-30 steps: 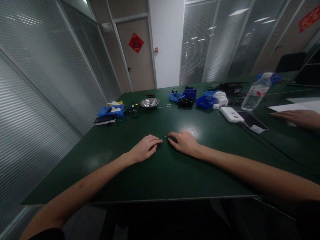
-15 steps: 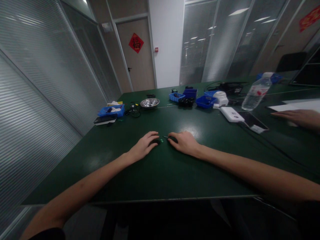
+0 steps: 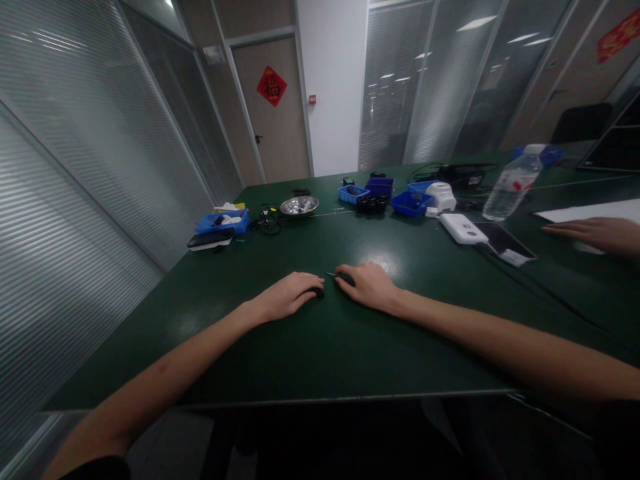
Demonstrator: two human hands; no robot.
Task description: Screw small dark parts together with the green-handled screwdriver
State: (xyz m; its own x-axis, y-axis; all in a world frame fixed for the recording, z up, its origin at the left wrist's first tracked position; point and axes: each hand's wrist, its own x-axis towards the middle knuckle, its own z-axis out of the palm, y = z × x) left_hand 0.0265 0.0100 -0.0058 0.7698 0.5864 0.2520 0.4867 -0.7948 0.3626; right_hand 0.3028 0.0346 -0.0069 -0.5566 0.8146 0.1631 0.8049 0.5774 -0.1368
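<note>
My left hand [image 3: 287,295] rests low over the green table with its fingers closed round a small black object [image 3: 317,292], whose kind I cannot make out. Facing it, a short way to the right, my right hand [image 3: 373,283] grips what looks like a small screwdriver [image 3: 345,278]. Its dark handle sits between thumb and fingers, and the thin metal shaft points left toward my left fingertips. A narrow gap separates the two hands. The small green piece seen earlier between them is out of sight.
A steel bowl [image 3: 300,207] with small parts stands ahead. Blue trays [image 3: 410,205] lie beyond, another blue tray [image 3: 223,221] at left. To the right are a white power bank [image 3: 463,229], a water bottle [image 3: 513,187] and another person's hand [image 3: 595,232] by white paper.
My left hand has shifted slightly right and down, its fingers closing round the black object. The small green piece between the hands is no longer visible. My right hand has hardly moved.
</note>
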